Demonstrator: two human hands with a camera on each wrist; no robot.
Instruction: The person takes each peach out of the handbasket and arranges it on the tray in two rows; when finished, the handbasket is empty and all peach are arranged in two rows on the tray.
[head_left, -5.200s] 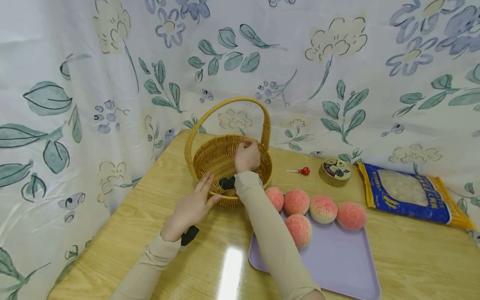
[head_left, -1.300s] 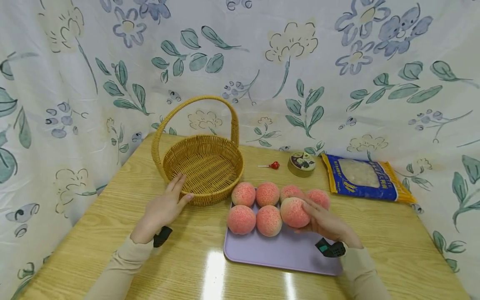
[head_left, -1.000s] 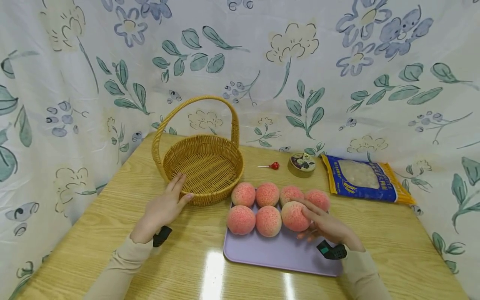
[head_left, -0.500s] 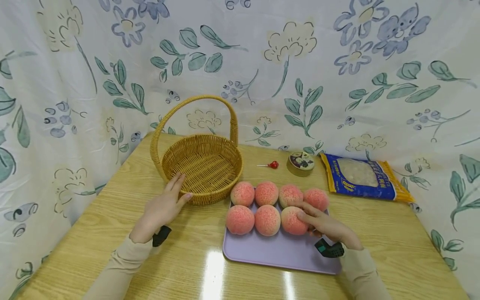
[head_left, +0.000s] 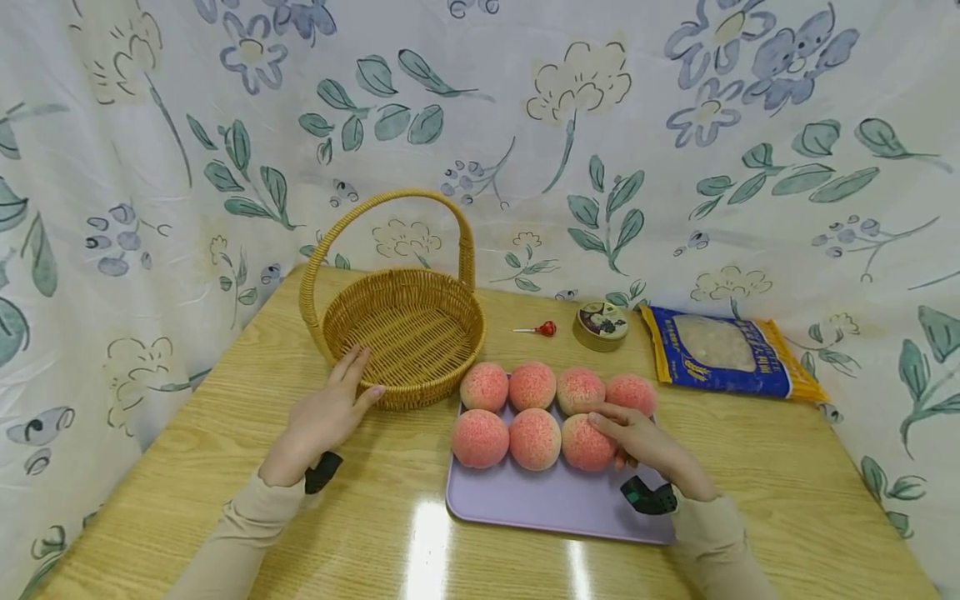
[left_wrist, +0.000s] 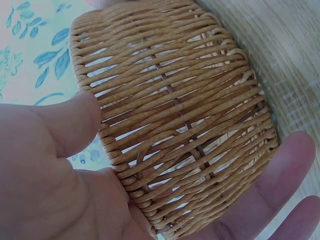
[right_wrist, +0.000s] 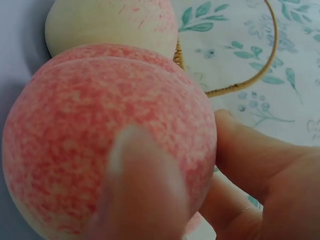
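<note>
My left hand (head_left: 324, 421) rests against the near left side of the wicker basket (head_left: 420, 392), fingers nearly straight and spread. In the left wrist view the thumb (left_wrist: 82, 120) touches the basket's rim and other fingers lie along its woven wall. My right hand (head_left: 648, 437) holds a pink and cream peach (head_left: 587, 446) at the right of the front row on the lilac tray (head_left: 525, 504). The right wrist view has that peach (right_wrist: 100, 105) between a blurred thumb and curled fingers. Several more peaches (head_left: 534, 385) stand in two rows on the tray.
Behind the tray lie a red lollipop (head_left: 546, 329), a round tin (head_left: 601, 326) and a blue and yellow bag (head_left: 731, 354). The basket's tall handle (head_left: 408, 193) arches upward. A floral curtain (head_left: 480, 125) hangs behind the wooden table (head_left: 375, 517).
My right hand was in the basket; it has since lowered a peach onto the tray's front row. More peaches stand there now, and the tray sits straighter. The left hand stays at the basket.
</note>
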